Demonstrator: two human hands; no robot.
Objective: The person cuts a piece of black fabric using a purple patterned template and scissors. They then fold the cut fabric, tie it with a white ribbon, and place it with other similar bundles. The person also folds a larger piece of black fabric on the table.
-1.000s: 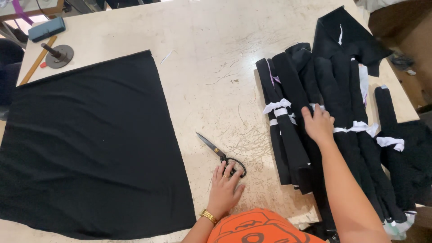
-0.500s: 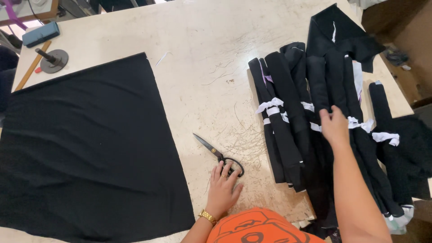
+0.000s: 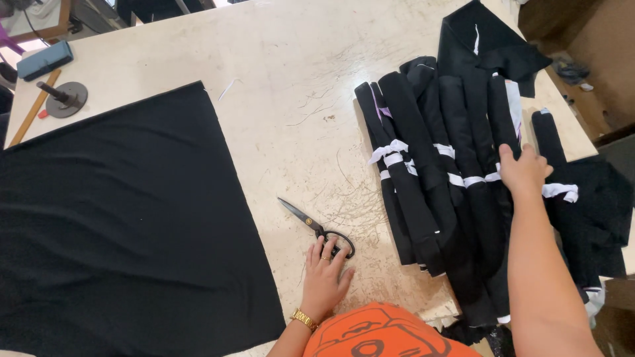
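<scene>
My left hand (image 3: 324, 277) rests flat on the pale table (image 3: 284, 79), fingers spread, its fingertips touching the black handles of the scissors (image 3: 317, 228), which lie with blades pointing up and left. My right hand (image 3: 524, 170) lies on top of a row of several black fabric rolls (image 3: 436, 172) tied with white strips, fingers over the rolls toward the right side of the row. A large flat sheet of black cloth (image 3: 119, 218) covers the left part of the table.
A loose black garment (image 3: 493, 46) lies at the back of the rolls, and more black fabric (image 3: 595, 211) hangs at the right edge. At the far left corner lie a round metal weight (image 3: 64, 99), a wooden ruler (image 3: 30, 109) and a blue-grey block (image 3: 45, 59).
My right hand has slid to the right across the rolls, from the middle of the row to its right side. My left hand has stayed by the scissors.
</scene>
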